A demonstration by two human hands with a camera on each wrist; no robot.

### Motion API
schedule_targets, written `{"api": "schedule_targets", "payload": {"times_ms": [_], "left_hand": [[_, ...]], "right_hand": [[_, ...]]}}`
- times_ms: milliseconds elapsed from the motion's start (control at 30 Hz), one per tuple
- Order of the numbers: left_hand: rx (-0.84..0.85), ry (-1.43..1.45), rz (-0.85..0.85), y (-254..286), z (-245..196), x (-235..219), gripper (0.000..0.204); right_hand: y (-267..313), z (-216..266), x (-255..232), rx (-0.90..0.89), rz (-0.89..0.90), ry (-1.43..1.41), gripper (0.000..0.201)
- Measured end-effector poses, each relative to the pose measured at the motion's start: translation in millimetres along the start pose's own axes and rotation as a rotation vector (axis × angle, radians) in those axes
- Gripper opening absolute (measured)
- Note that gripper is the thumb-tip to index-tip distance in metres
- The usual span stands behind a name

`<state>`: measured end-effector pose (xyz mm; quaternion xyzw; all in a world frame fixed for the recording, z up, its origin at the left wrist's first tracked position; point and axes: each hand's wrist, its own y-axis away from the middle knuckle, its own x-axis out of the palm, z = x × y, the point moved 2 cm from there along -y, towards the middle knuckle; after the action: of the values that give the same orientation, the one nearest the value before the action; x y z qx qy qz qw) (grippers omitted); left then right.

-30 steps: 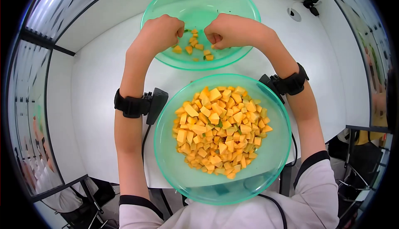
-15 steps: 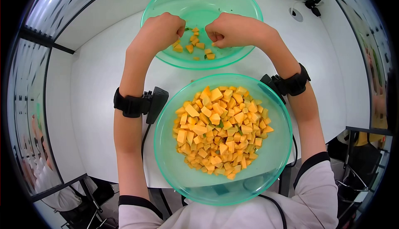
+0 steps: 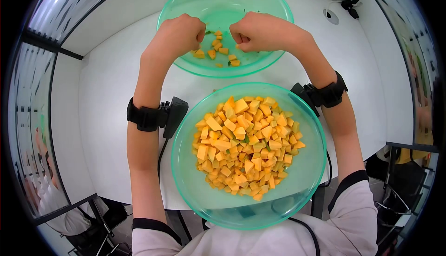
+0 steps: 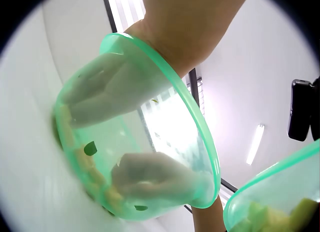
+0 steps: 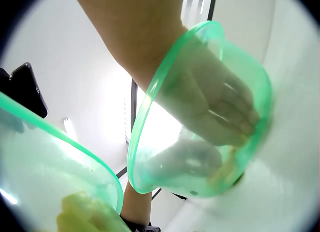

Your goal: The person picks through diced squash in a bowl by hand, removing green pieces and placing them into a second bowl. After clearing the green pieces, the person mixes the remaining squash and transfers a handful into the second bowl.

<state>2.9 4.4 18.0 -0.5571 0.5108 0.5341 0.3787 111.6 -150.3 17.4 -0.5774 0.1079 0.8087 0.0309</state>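
Note:
A green see-through bowl (image 3: 223, 72) at the back holds a few orange-yellow chunks (image 3: 212, 54), which look like cut pumpkin, and green leaf bits (image 3: 208, 32). My left hand (image 3: 182, 35) reaches over its left side, fingers curled down beside the chunks; the fingertips are hidden, so I cannot tell whether they hold one. From the right, my right hand (image 3: 260, 33) pinches a small pumpkin chunk (image 3: 238, 46) between thumb and fingers. Through the bowl wall in the right wrist view, the right fingers (image 5: 232, 114) point down at the bottom.
Close to my body stands a second green bowl (image 3: 186, 181) with a large heap of pumpkin chunks (image 3: 246, 144). Both stand on a white table (image 3: 111, 130) with raised panels around it. A round cable hole (image 3: 330, 17) lies at the back right. Black cameras (image 3: 174, 118) are strapped to both wrists.
My right hand has risen very slightly, and the small chunk at its fingertips has moved with it. The left hand and both bowls look almost unchanged.

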Motion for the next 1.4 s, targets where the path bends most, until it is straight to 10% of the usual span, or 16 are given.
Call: {"api": "schedule_targets", "payload": {"times_ms": [400, 767, 1000, 1400], "left_hand": [[0.014, 0.036, 0.022, 2, 2, 2, 0.008], [0.054, 0.057, 0.01, 1, 3, 1, 0.008], [0.237, 0.214, -0.148, -2, 4, -1, 0.006], [0.617, 0.634, 0.166, 31, -32, -48, 0.016]], "right_hand": [[25, 14, -43, -0.258, -0.157, -0.266, 0.014], [56, 45, -59, -0.695, 0.39, -0.629, 0.015], [41, 24, -51, -0.493, 0.136, -0.437, 0.016], [12, 4, -18, -0.129, 0.039, -0.201, 0.02]]}}
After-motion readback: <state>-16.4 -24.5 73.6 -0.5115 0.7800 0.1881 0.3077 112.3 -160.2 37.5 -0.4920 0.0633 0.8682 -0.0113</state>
